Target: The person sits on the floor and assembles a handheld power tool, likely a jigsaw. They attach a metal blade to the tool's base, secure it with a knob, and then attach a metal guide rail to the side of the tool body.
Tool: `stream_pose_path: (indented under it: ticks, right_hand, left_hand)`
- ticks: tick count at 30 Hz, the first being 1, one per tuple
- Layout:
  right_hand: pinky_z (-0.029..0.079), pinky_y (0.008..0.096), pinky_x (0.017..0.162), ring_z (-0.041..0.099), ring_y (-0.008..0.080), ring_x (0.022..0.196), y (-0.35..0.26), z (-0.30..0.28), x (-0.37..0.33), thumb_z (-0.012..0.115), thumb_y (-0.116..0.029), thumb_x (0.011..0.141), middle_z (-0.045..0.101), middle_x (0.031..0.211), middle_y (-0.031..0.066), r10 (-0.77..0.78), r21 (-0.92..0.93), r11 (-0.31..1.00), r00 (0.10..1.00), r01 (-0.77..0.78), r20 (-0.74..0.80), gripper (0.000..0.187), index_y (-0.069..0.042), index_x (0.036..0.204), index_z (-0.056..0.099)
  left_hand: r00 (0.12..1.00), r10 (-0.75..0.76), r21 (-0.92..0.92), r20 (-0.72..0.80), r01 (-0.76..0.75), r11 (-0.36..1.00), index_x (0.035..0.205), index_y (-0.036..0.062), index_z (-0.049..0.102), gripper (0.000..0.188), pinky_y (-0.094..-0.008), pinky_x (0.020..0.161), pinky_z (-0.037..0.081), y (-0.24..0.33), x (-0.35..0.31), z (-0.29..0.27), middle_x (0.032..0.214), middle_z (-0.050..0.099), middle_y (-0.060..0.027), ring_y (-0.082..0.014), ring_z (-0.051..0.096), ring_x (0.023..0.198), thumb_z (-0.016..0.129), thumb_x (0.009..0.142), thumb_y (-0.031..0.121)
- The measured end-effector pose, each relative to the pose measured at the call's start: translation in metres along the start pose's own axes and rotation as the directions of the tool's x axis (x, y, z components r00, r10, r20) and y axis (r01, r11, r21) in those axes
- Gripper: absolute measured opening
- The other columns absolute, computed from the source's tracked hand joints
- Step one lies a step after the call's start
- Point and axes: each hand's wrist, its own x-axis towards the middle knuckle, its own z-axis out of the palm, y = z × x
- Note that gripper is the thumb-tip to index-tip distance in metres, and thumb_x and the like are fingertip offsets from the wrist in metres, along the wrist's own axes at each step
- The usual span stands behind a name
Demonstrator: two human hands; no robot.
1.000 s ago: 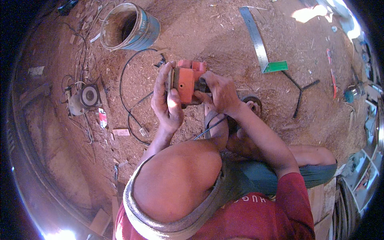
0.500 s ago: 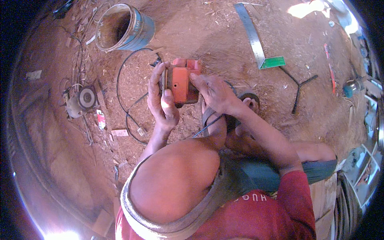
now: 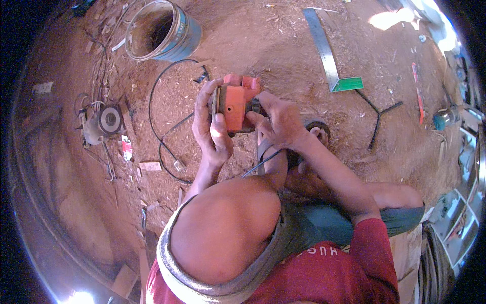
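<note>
Orange power tool [image 3: 234, 109], one: held up before me, above the littered floor [image 3: 243, 38], out past my bent knee [image 3: 225, 233]. Left hand [image 3: 212, 129], mine: wrapped around the tool's left side, thumb on the near part, fingers along the flat plate edge. Right hand [image 3: 282, 119], mine: thumb and fingers pinching the dark knob [image 3: 255, 107] on the tool's right side; fingertips partly hidden from me. Black cable [image 3: 263, 163], one: crossing my lower leg beneath the right wrist. Bucket [image 3: 186, 39], blue outside, mouth tilted toward the left: beyond the tool. Square [image 3: 320, 45], metal blade, green handle: flat on the floor, far right of the tool. Three-armed black wrench [image 3: 377, 112], one: just beside the green handle. Red bar [image 3: 418, 93], one: farther right. Grinder [image 3: 94, 127] with round grey disc: on the floor, well to my left
</note>
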Motion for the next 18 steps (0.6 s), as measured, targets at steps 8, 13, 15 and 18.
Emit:
stream_pose_path:
  ticks: [8,13,15,18]
  right_hand:
    - [0.049,0.0441,0.063,0.065,0.0398,0.075,-0.005,-0.012,0.017,0.045,-0.031,0.100,0.063,0.073,0.0201,0.339,0.282,0.829,0.835,-0.483,0.434,0.036,0.000,0.095,0.062]
    - [0.050,0.0468,0.064,0.066,0.0397,0.076,-0.007,-0.016,0.009,0.049,-0.037,0.098,0.066,0.078,0.0196,0.343,0.030,0.930,0.896,-0.366,0.281,0.037,-0.003,0.109,0.059]
    - [0.051,0.0481,0.065,0.066,0.0399,0.077,-0.011,-0.016,0.001,0.055,-0.038,0.094,0.066,0.081,0.0196,0.207,-0.048,0.978,0.962,-0.201,0.180,0.040,-0.005,0.115,0.054]
    - [0.052,0.0485,0.067,0.065,0.0403,0.080,-0.008,-0.012,-0.002,0.062,-0.040,0.088,0.065,0.089,0.0203,0.138,-0.121,0.986,0.976,-0.118,0.169,0.049,-0.007,0.122,0.047]
  left_hand:
    - [1.000,-0.013,-0.056,-0.014,0.012,0.998,0.131,-0.0075,0.046,0.057,-0.0433,0.104,0.038,-0.001,0.002,0.004,0.125,0.057,-0.0230,-0.0326,0.054,0.119,0.040,0.096,0.037]
    - [1.000,-0.009,0.001,-0.010,0.009,1.000,0.131,-0.0074,0.047,0.061,-0.0441,0.102,0.040,0.000,0.003,0.005,0.126,0.056,-0.0231,-0.0325,0.054,0.118,0.040,0.096,0.043]
    - [1.000,-0.008,0.022,-0.021,0.009,1.000,0.130,-0.0079,0.048,0.063,-0.0442,0.101,0.042,0.000,0.004,0.006,0.126,0.056,-0.0230,-0.0323,0.055,0.117,0.039,0.096,0.045]
    - [1.000,-0.015,0.004,-0.028,0.015,1.000,0.130,-0.0076,0.048,0.061,-0.0441,0.101,0.041,-0.001,0.001,0.006,0.126,0.056,-0.0229,-0.0326,0.054,0.117,0.039,0.096,0.042]
